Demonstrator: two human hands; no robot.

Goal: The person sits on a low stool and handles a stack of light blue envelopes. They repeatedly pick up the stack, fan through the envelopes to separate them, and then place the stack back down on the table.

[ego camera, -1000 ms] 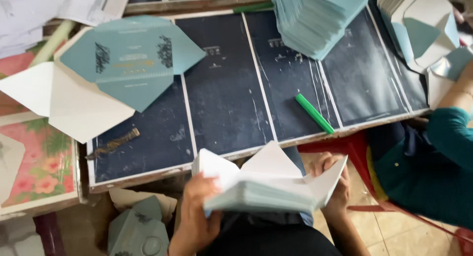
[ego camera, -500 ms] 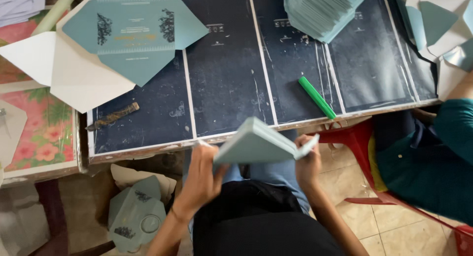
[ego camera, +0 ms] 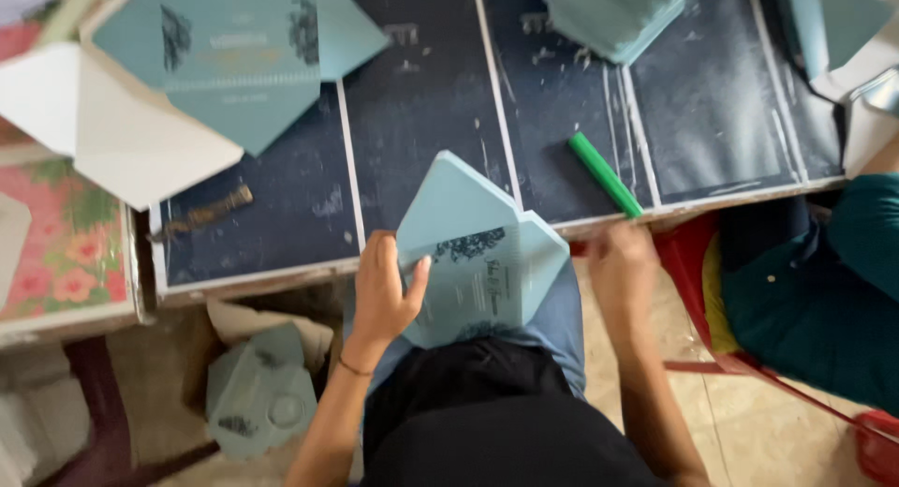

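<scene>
My left hand [ego camera: 386, 295] is closed on the left edge of a pale blue envelope [ego camera: 479, 258], thumb over its printed face, holding it above my lap with the pointed flap up against the worktop's near edge; my right hand [ego camera: 626, 267] sits just beside the envelope's right flap, fingers curled and blurred, so I cannot tell whether it grips the paper or has nothing in it; the risk, as I judge it, is a one-sided hold letting the flaps spring or crease, or the envelope sliding down off my lap to the floor; the right hand is also near the green marker [ego camera: 604, 174], lying at the worktop's edge, and a nudge could roll it off; the dark worktop [ego camera: 421, 112] is scuffed, lined in white, carrying an opened envelope [ego camera: 234, 70] and a stack of blue ones [ego camera: 613, 14]; the tiled floor [ego camera: 698, 417] below holds more blue pieces [ego camera: 260, 398], a red chair [ego camera: 698, 262], and a person in teal [ego camera: 829, 300] to the right.
</scene>
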